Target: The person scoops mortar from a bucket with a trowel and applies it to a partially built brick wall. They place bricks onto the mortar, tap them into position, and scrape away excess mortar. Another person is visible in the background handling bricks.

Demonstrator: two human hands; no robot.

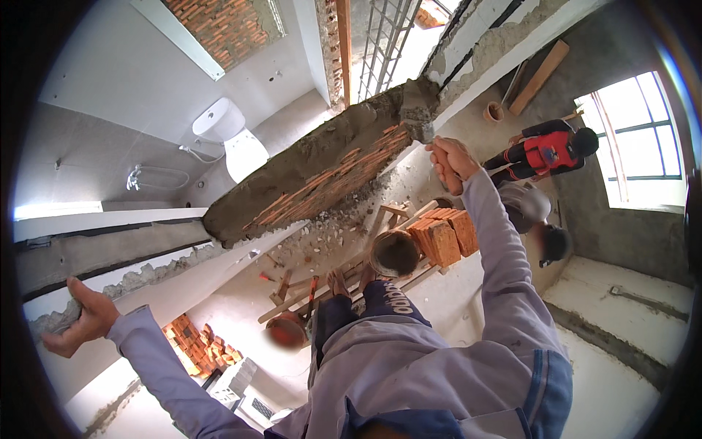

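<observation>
A brick wall section (329, 179) spans a gap between two plastered wall parts, with wet grey mortar (292, 175) spread along its top. My right hand (450, 162) is closed in a fist at the right end of this section, beside a lump of mortar (417, 121). Whatever the fist holds is hidden by the fingers. Far to the left, my left hand (84, 318) rests against the broken edge of the plastered wall (146, 274), thumb and fingers apart, with nothing held in it.
Below me are a round bucket (393, 252), stacked bricks (442, 238), wooden boards and a reddish tub (285, 331). Rubble lies along the wall's foot. Two people (545, 150) are at the right, near a window. Beyond the wall is a toilet (238, 143). More bricks (197, 344) lie lower left.
</observation>
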